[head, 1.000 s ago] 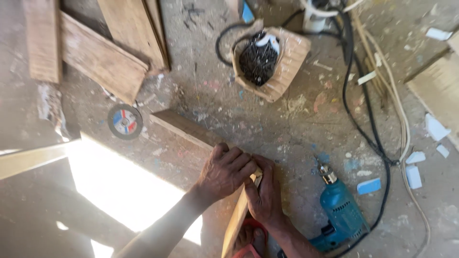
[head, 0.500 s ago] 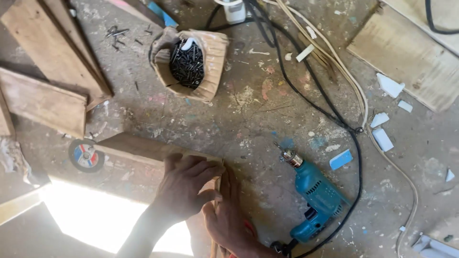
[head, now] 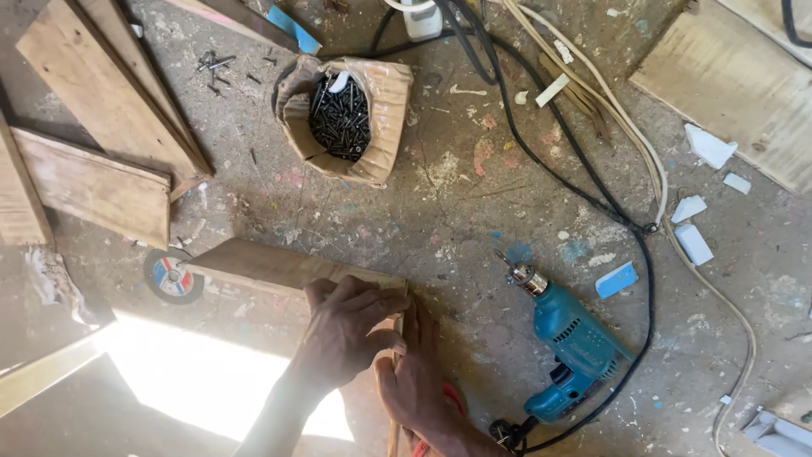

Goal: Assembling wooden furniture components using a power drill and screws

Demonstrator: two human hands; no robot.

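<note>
My left hand (head: 347, 334) is wrapped over the corner where a flat wooden board (head: 271, 267) meets an upright thin board (head: 395, 423) that runs toward me. My right hand (head: 419, 385) presses flat against the outer side of that upright board, fingers pointing up at the corner. Something red (head: 452, 398) shows just under my right hand; what it is cannot be told. A blue corded electric drill (head: 567, 347) lies on the floor to the right of my hands, its chuck pointing up-left.
A torn cardboard box of dark screws (head: 342, 118) sits further away, with loose screws (head: 216, 68) near it. Wooden planks (head: 93, 169) lie at left, a cutting disc (head: 173, 277) beside the board, black and cream cables (head: 626, 195) at right, a panel (head: 736, 93) top right.
The view has shifted, so everything sits further right and lower in frame. My hands stay pressed on the board corner; the right hand now lies flatter against the upright board.
</note>
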